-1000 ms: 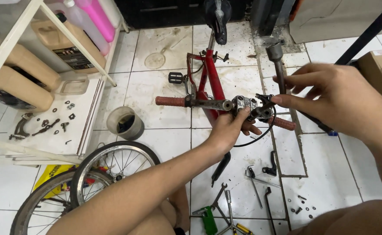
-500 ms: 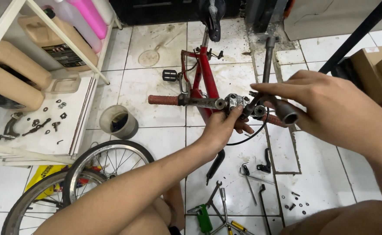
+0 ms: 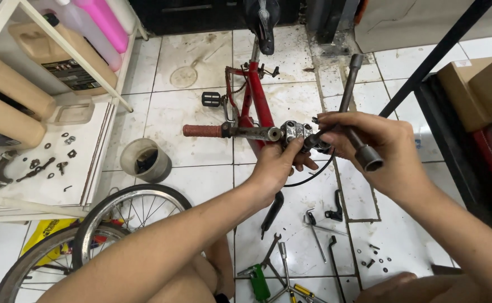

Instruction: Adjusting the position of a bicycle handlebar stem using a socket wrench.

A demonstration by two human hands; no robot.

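Red bicycle frame (image 3: pixel 260 104) stands over the tiled floor (image 3: pixel 195 50), handlebar (image 3: pixel 246 133) across the view.

Left hand (image 3: pixel 279 165): grip closed around the metal stem clamp (image 3: pixel 295 131) at the bar's centre, thumb on top.

Right hand (image 3: pixel 383 151): grip clamped on a long socket wrench (image 3: pixel 353 106), fingertips also pinching at the clamp's right side, where small hardware is too hidden to identify.

Orientation: handlebar long axis runs left–right, red-brown grip sleeve (image 3: pixel 201 131) pointing left. Wrench long axis runs steeply, open socket end toward the camera, far end up and away toward the frame.

Risks, as judged:
- Wrench is held mid-shaft while the same fingers work; it could slip and drop onto the loose tools (image 3: pixel 313 235) below.
- A small fastener could fall and scatter on the tiles.
- Clamp could rotate if the left hand loosens.
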